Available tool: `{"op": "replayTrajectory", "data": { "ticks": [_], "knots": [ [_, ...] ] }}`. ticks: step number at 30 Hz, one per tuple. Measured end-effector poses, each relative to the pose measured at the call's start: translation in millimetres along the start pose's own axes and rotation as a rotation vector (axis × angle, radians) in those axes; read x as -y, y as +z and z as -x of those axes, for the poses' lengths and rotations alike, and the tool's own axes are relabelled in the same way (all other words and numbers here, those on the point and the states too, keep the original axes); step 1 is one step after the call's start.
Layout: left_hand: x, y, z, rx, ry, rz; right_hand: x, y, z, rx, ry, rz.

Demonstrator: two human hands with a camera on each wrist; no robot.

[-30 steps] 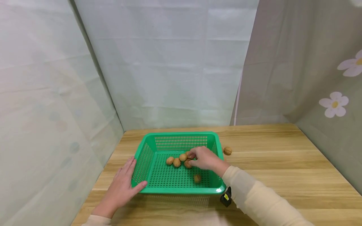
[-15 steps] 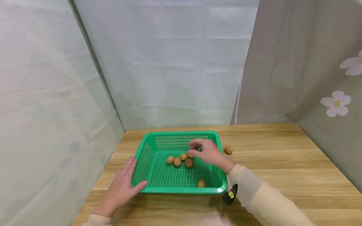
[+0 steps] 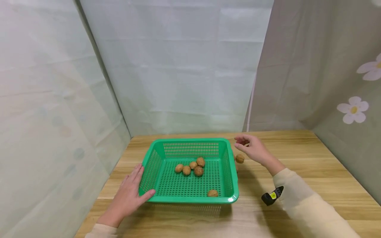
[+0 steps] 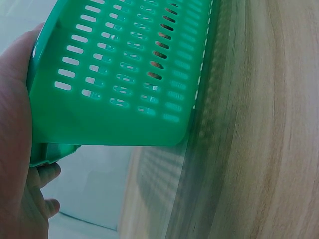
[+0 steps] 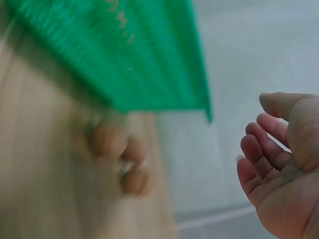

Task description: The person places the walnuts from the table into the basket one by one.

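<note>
A green plastic basket (image 3: 190, 200) with slotted walls stands on the table. Several walnuts (image 3: 198, 171) lie grouped inside it, and a single walnut (image 3: 212, 193) sits by the front wall. My left hand (image 3: 126, 195) rests at the basket's near left corner, fingers along the side and thumb over the front rim. Beyond the right rim, my right hand (image 3: 253, 148) hovers with loosely bent fingers and an empty palm (image 5: 289, 199). Below it lies a walnut (image 3: 239, 158) on the table; in the right wrist view, blurred walnuts (image 5: 108, 139) cluster beside the basket.
The wooden table (image 3: 297, 165) reaches out to the right of the basket. Pale cloth (image 3: 184, 66) hangs behind it, with a flowered curtain (image 3: 321, 82) on the right. A black strap with a small device (image 3: 272, 195) is on the right wrist.
My right hand has left the basket's inside and moved right, past the rim, to above the table. The single walnut has rolled to the front wall. My left hand stays put.
</note>
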State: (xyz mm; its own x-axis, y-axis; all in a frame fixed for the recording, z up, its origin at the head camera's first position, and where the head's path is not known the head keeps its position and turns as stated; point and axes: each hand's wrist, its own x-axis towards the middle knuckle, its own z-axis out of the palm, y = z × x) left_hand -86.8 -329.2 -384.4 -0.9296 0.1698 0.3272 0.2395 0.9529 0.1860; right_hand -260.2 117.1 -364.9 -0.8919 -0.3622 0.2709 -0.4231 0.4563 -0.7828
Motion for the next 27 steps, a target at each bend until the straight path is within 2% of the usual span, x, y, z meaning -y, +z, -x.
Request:
{"op": "replayTrajectory", "data": {
  "ticks": [6,13,20,27],
  "knots": [
    [2.0,-0.2,0.5,0.005,-0.002,0.004,-38.3,-2.2,11.1,0.009,0.094,0.079],
    [3.0,0.5,1.7,0.012,-0.006,0.018,-71.3,13.1,14.8,0.05,0.162,0.117],
    [2.5,1.1,2.7,0.007,-0.011,0.026,-86.5,31.9,11.8,0.077,0.175,0.109],
    [1.4,-0.9,1.0,0.004,-0.003,0.019,-91.0,34.3,13.7,0.064,0.175,0.11]
  ]
}}
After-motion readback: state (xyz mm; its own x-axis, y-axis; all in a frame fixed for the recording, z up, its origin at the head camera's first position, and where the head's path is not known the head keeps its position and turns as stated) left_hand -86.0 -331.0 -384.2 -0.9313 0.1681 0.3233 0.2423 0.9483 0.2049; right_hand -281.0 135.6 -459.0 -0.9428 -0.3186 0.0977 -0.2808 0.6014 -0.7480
